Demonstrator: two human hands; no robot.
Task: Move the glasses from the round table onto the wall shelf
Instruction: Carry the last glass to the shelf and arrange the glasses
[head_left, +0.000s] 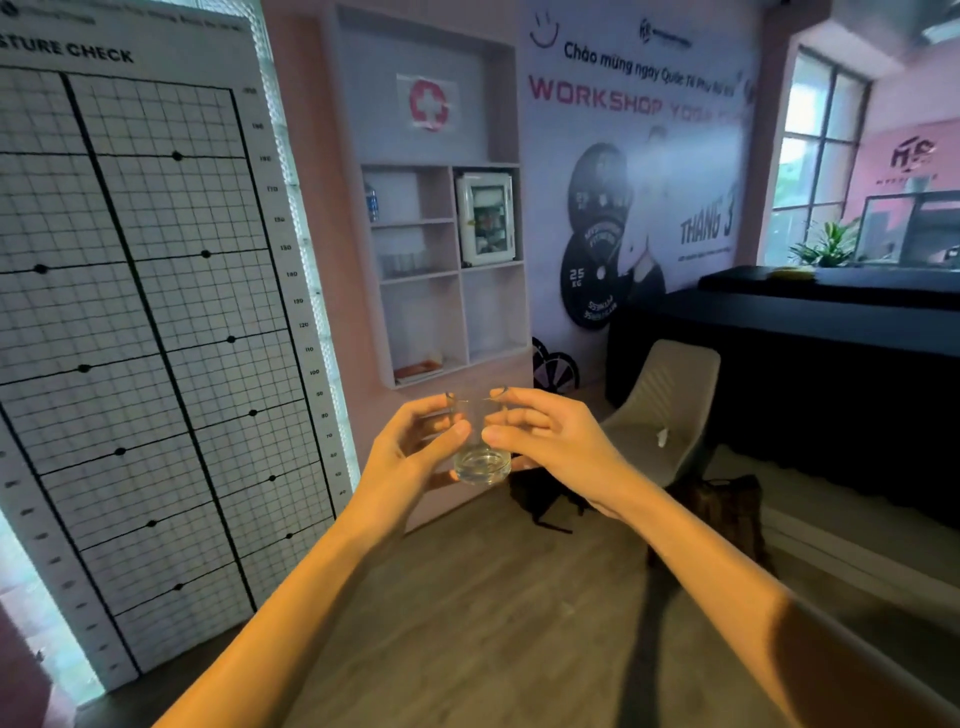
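Note:
A clear drinking glass (480, 460) is held upright in mid-air in front of me, between both hands. My left hand (410, 452) grips its left side with curled fingers and thumb. My right hand (550, 441) grips its right side the same way. The wall shelf (462, 270) is a recessed white unit straight ahead, above and beyond the glass. Several glasses (402, 262) stand in its middle-left compartment. The round table is out of view.
A white first-aid box (485, 218) fills the shelf's upper-right compartment. A tall posture-check grid board (145, 322) leans at the left. A beige chair (665, 410), dark bags (727, 509) on the wooden floor and a black counter (831, 332) lie to the right.

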